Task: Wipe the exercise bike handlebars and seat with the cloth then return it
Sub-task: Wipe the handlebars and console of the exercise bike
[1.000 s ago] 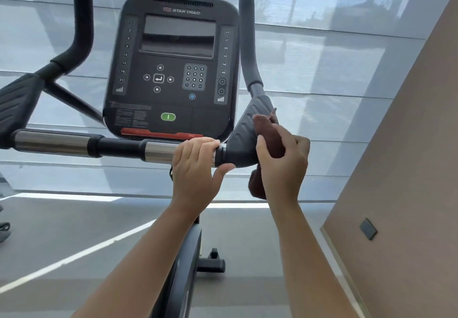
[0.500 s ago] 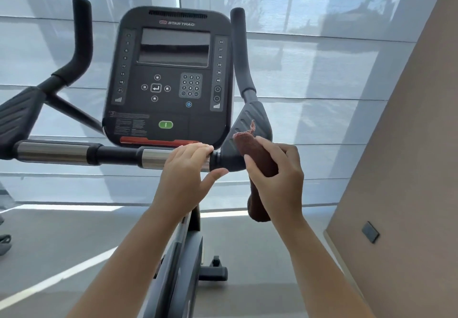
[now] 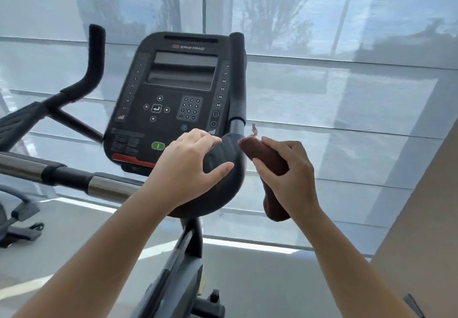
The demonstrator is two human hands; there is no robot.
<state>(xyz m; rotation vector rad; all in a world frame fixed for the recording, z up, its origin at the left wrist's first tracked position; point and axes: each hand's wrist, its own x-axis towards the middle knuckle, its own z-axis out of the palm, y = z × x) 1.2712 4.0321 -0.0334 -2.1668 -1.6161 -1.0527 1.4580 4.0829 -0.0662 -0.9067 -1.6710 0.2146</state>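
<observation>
Cloth: the rolled brown cloth [image 3: 259, 153] is right of centre in the frame, its tip just beside the right edge of the handlebar elbow pad [image 3: 224, 189]; contact is unclear.
Right hand: your right hand [image 3: 290, 176] has fingers and thumb wrapped tightly round the roll's middle.
Left hand: your left hand [image 3: 188, 166] lies on the pad, fingers loose over its top, gripping nothing.
Risk, coverage: bunched this tight, the cloth probably meets the pad with one end only, and your left hand shields part of it.
Risk, console: a leftward sweep could press buttons on the console [image 3: 173, 94].
Risk, seat: it is out of view and easily skipped.
</observation>
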